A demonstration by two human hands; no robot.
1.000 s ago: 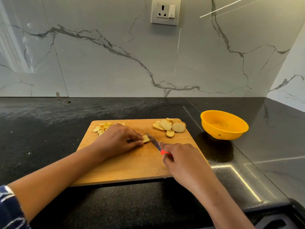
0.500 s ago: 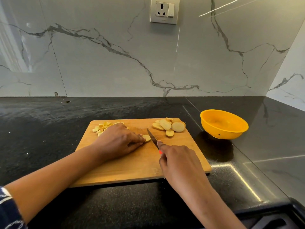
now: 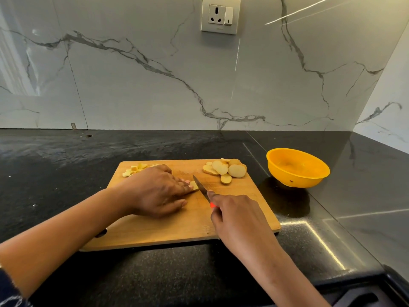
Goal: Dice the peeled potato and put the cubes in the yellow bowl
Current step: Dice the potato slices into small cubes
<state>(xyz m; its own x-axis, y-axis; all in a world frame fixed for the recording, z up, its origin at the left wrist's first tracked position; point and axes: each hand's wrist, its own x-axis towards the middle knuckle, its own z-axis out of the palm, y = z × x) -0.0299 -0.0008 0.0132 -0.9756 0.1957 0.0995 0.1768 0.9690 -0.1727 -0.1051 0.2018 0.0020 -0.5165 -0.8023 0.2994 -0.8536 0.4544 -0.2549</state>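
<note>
Gripping one knife [image 3: 200, 187], right hand [image 3: 236, 218]; left hand [image 3: 159, 191] holds one potato piece [image 3: 194, 185].

One view only: a head-worn wide-angle camera, looking forward and down from the near edge of the desk [image 3: 55, 173]. It faces the marble back wall [image 3: 132, 85], with the socket [image 3: 220, 15] cut by the top edge. Forearms enter from the bottom corners. Left hand [image 3: 157, 191] and right hand [image 3: 236, 218] sit mid-frame over the cutting board [image 3: 177, 229], at close range. Yellow bowl [image 3: 296, 167] is right of centre. The side wall [image 3: 389, 107] closes the right edge. The lens bends lines near the borders.
</note>
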